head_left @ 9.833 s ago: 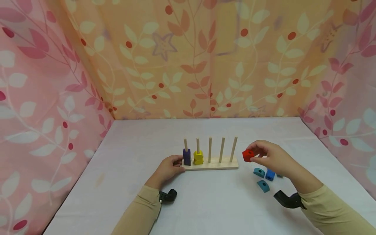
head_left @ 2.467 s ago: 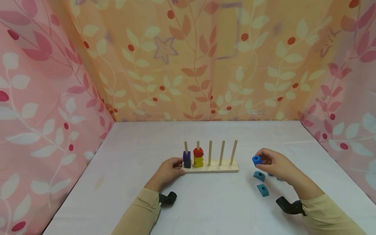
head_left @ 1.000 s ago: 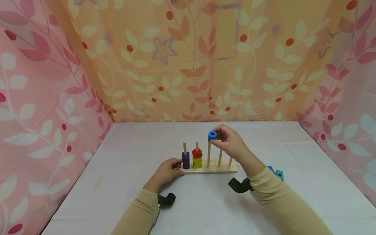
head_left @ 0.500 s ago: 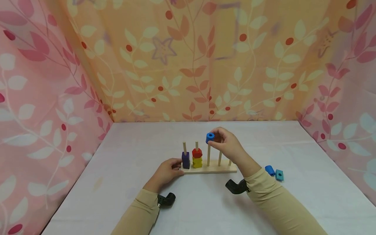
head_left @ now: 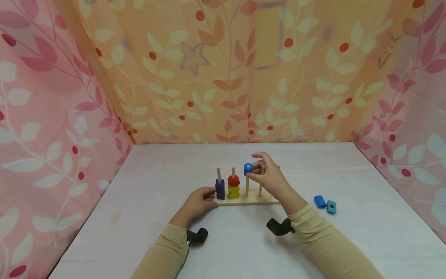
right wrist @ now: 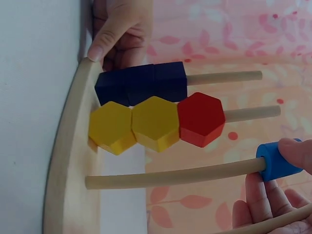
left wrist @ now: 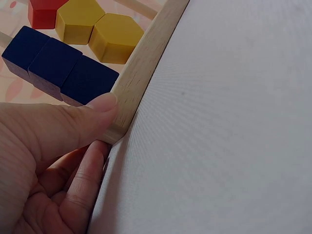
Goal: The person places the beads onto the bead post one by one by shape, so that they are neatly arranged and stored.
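Note:
My left hand grips the left end of a wooden peg stand, thumb along its edge in the left wrist view. My right hand pinches a blue block at the top of the third peg. In the head view the peg's tip shows in the block's hole, and the index finger is raised off it. Dark blue square blocks sit on the first peg. On the second, a red hexagonal block rests above two yellow hexagonal blocks.
To the right on the white cloth-covered table lie another blue block and a teal block. My right forearm covers part of the table near them. Two more pegs stand behind my right hand. Floral curtains surround the table.
The red block, earlier in my right hand, now sits on the second peg. My right hand has since brought the blue block leftward and slipped it onto the third peg's tip.

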{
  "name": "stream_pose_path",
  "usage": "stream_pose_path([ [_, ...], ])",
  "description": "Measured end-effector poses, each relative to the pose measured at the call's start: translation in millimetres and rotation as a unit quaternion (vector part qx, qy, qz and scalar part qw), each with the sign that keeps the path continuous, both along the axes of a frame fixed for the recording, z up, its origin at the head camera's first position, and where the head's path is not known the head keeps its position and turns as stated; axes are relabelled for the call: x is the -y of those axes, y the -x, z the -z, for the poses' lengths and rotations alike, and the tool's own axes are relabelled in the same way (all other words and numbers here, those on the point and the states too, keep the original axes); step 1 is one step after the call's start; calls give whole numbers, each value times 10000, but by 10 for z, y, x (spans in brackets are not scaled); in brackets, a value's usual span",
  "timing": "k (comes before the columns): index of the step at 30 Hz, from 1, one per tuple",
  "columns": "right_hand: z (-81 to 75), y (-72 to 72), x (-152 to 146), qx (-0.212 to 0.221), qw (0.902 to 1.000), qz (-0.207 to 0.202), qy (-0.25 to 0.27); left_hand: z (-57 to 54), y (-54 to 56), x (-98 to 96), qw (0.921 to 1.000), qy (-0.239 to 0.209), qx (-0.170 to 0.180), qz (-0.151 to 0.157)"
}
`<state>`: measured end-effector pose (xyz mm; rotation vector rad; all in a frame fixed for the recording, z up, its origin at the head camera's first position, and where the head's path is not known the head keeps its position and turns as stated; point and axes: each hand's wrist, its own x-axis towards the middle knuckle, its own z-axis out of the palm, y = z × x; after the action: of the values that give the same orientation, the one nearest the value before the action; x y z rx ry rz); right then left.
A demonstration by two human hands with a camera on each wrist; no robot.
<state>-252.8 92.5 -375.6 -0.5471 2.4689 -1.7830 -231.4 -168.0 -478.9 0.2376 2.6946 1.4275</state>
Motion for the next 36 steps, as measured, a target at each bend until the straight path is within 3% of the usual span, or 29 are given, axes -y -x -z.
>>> stream_pose_path([
  [8,136,-51,9,364,9988,220,234,3,5,-13,10000,-16,49,-33],
  [20,497,-43,58,858,9947,474,316,32,1,-4,10000,29,39,-73],
  [30,580,-29,54,876,9938,433,521,12,10,-10,10000,28,17,-76],
  [36,627,-28,56,969,9933,517,358,1,-2,-6,10000,22,-7,-27],
])
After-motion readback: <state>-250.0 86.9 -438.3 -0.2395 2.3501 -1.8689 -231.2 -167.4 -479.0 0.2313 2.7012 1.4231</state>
